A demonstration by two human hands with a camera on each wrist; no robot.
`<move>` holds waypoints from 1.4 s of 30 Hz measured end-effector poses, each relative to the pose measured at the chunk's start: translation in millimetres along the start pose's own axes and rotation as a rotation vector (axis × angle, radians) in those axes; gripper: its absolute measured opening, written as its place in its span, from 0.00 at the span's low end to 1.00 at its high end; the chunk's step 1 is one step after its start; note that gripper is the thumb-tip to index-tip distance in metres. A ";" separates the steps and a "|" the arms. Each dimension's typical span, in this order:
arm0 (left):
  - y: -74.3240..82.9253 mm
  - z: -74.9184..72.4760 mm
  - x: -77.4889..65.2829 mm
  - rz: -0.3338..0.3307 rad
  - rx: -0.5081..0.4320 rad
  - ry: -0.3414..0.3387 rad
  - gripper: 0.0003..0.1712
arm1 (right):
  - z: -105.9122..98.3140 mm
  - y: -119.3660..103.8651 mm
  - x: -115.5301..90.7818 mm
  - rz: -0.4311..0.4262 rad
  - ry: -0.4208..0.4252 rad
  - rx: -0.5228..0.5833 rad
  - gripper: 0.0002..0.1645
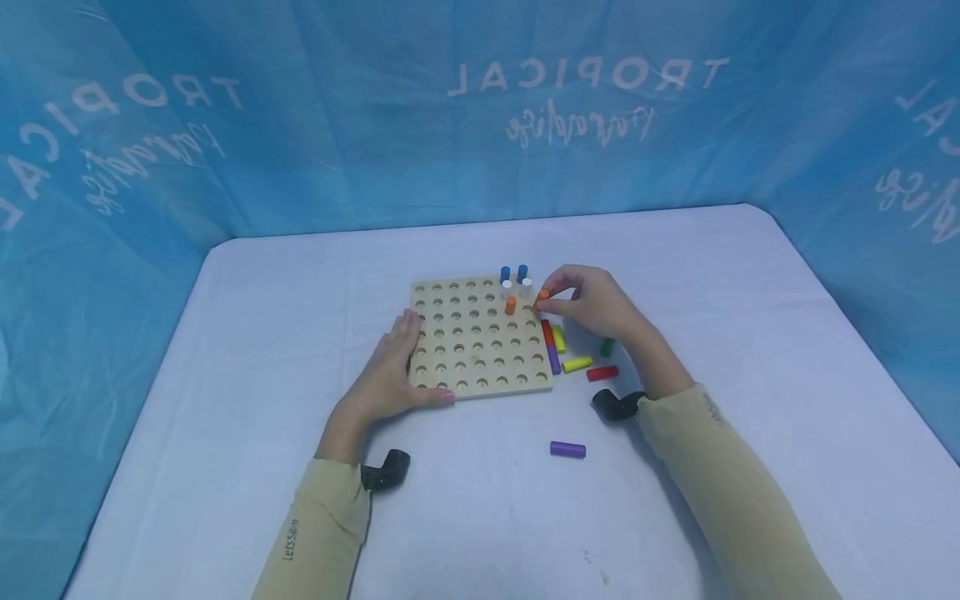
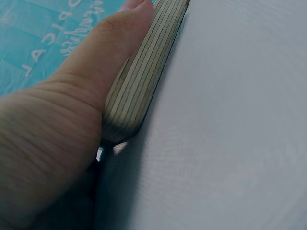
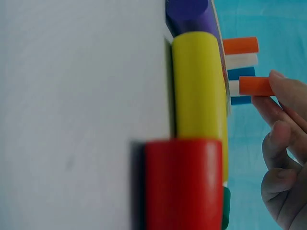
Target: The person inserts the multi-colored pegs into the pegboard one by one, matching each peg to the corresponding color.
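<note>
A square wooden pegboard [image 1: 468, 357] with rows of round holes lies on the table. My left hand [image 1: 388, 367] rests around its near left corner, fingers along the left side and thumb along the front edge. In the left wrist view, that thumb presses against the layered board edge [image 2: 144, 72]. With thumb and fingertips, my right hand [image 1: 600, 304] pinches an orange peg [image 3: 254, 86] over the board's right edge, near the far corner. Two blue pegs [image 1: 522, 272], two white pegs [image 1: 527, 287] and another orange peg [image 1: 510, 307] stand upright in holes close by.
Along the board's right side lie a red peg [image 1: 547, 332], a purple peg [image 1: 553, 360] and two yellow pegs [image 1: 577, 363]. Another red peg [image 1: 602, 373] and a green peg [image 1: 607, 347] are by the right wrist. A second purple peg [image 1: 567, 450] lies nearer.
</note>
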State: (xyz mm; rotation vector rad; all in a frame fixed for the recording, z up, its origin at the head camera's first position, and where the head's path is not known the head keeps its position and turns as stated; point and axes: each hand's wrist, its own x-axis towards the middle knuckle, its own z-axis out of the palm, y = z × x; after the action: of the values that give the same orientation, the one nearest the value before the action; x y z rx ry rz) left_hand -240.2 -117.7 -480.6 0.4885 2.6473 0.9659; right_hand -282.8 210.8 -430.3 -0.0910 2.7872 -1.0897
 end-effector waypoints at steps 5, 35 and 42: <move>0.7 0.1 -0.6 -0.005 -0.003 0.000 0.82 | 3.1 -5.0 2.6 -0.004 -0.001 0.007 0.12; 0.9 0.5 0.1 -0.013 0.008 -0.007 0.82 | 11.5 -7.9 9.0 0.042 -0.070 -0.014 0.12; 0.7 -0.2 -0.7 -0.019 0.004 -0.003 0.82 | 11.3 -8.0 7.8 0.049 -0.064 -0.036 0.17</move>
State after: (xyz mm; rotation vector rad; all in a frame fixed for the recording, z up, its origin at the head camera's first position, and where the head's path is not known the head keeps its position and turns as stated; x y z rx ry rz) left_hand -239.5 -117.6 -479.9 0.4642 2.6468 0.9542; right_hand -288.7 196.5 -434.0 -0.0601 2.7374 -1.0077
